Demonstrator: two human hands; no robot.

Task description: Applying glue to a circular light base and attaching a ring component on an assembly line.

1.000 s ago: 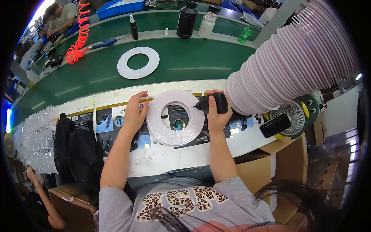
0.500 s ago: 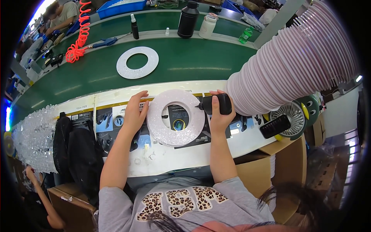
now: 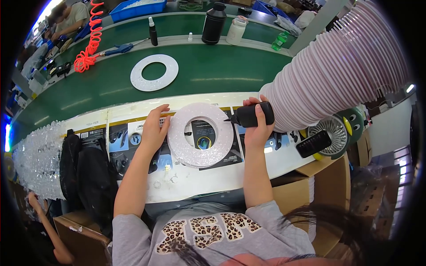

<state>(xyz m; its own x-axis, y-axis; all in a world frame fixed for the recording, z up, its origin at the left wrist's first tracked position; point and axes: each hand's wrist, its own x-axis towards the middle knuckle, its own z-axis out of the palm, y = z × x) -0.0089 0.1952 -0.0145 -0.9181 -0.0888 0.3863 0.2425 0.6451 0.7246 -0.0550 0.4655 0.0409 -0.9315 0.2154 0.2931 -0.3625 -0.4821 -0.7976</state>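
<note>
At mid-frame, the glittery white ring (image 3: pixel 225 138) could be blotted if the black squeeze bottle (image 3: pixel 252 116), clasped by the right hand (image 3: pixel 259 134), is over-pressed; whether anything is pinched by the left hand (image 3: pixel 154 132) cannot be told.

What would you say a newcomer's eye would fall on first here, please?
Most likely the large stack of pale rings, which fills the upper right. The bright red coiled hose at the upper left would probably come next. Then, in the middle, the sparkly white ring, with the left hand at its left edge and the right hand holding a black bottle at its right.
</note>
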